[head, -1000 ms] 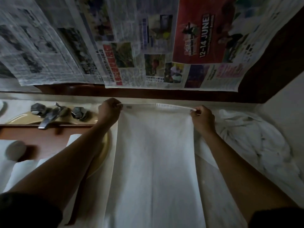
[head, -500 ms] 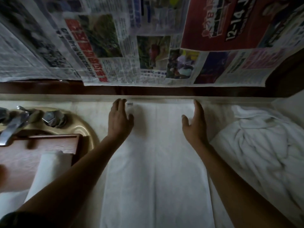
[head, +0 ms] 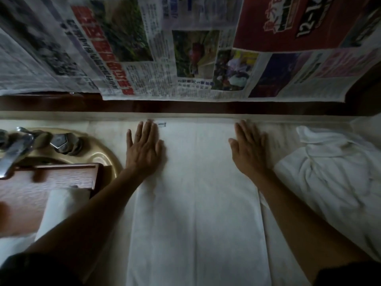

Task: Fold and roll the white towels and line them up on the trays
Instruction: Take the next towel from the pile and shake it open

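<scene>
A white towel (head: pixel 198 195) lies flat on the counter as a long strip running from the back wall toward me, a small label at its far left corner. My left hand (head: pixel 144 149) rests palm down, fingers spread, on its far left part. My right hand (head: pixel 248 150) lies flat on its far right part. Neither hand grips anything. A wooden tray (head: pixel 31 190) sits over the sink at the left, with a rolled white towel (head: pixel 59 211) on it beside my left forearm.
A pile of crumpled white towels (head: pixel 329 178) fills the counter at the right. A tan sink (head: pixel 99 155) with a chrome faucet (head: pixel 14 153) and knobs is at the left. Newspaper sheets (head: pixel 185 48) hang on the back wall.
My hands let go of the towel's far edge, which they were pinching, and now press flat on it. The camera has moved closer and tilted down.
</scene>
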Tool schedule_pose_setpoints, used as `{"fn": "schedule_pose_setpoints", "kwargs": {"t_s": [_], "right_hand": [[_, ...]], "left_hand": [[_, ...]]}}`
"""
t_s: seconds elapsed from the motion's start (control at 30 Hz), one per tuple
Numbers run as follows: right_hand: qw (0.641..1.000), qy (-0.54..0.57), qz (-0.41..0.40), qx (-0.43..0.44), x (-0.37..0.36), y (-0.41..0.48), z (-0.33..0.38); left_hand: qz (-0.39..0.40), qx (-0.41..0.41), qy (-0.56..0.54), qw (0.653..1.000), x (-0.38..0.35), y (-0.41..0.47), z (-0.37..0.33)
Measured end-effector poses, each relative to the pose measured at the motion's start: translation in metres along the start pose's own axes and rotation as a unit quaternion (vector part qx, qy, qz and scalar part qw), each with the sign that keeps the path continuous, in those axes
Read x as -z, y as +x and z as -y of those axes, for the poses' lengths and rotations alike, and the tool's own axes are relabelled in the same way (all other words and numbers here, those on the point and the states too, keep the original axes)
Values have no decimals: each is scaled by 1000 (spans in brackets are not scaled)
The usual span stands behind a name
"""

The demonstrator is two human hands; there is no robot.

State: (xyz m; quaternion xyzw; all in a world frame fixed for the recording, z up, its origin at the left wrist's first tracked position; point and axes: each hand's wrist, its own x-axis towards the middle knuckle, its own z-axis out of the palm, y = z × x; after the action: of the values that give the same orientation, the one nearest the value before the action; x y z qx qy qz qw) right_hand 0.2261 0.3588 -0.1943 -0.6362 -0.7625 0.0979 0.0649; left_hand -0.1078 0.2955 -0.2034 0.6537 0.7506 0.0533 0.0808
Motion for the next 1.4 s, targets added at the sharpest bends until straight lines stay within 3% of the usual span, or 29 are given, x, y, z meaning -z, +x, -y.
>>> {"fn": "schedule_pose_setpoints", "kwargs": {"t_s": [0.13,0.27,0.47,0.6,0.73,0.83,1.0,1.13,1.23,1.3,1.4], "right_hand": [[997,35,-61,18,-5,-53,54],[993,2,-22,118,-28,-114,72],[998,-45,-41,27,-9,-106,-16],[995,6,-94,30,-6,-150,14],[993,16,-37,115,-29,-228,56],[989,18,-46,140,-28,-235,24],[993,-22,-77,90,-12,-227,-28],[995,27,-75,62,-10,-274,16],[992,46,-19,118,-29,-333,61],[989,35,-9,146,-35,-355,66],[994,28,-27,102,-32,-353,44]], "left_hand": [[-34,-31,-58,997,0,-45,-51],[9,-114,-62,991,-23,-100,-71],[-38,-24,-64,997,-18,-125,-6],[-66,-45,-123,989,-16,-177,-47],[-25,-90,-151,984,-32,-242,-106],[-33,-75,-119,989,-34,-260,-82],[-52,-3,-102,993,-24,-293,-21],[-53,-16,-124,991,-21,-330,-42],[-39,-74,-153,985,-31,-359,-82],[-18,-77,-144,987,-35,-374,-84],[-16,-67,-118,991,-34,-390,-60]]}}
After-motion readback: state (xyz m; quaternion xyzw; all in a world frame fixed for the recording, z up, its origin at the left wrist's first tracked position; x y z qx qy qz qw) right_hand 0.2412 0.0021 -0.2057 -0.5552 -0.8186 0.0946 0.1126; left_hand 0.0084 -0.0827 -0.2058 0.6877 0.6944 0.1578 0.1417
